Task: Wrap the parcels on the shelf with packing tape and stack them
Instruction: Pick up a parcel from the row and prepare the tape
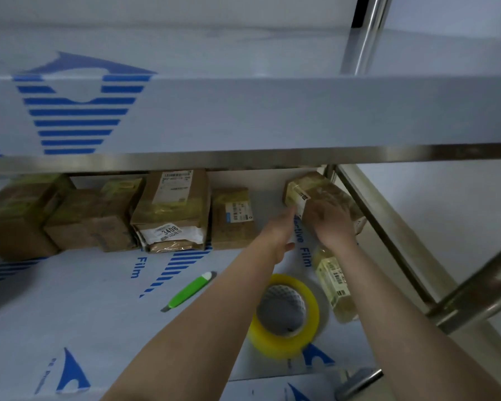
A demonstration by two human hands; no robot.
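A tape-wrapped brown parcel (pixel 315 192) sits raised at the right end of the lower shelf (pixel 84 299), tilted. My right hand (pixel 331 224) grips its near side with curled fingers. My left hand (pixel 281 227) touches its lower left corner with straight fingers. Under my right forearm lies another taped parcel (pixel 333 285) with barcode labels. A yellow roll of packing tape (pixel 287 316) stands on the shelf between my arms. Several brown parcels (pixel 171 209) line the back of the shelf to the left.
A green utility knife (pixel 191 290) lies on the shelf left of my left arm. The upper shelf (pixel 243 117) overhangs the parcels. A steel post (pixel 365 33) and frame rails (pixel 388 227) stand at the right.
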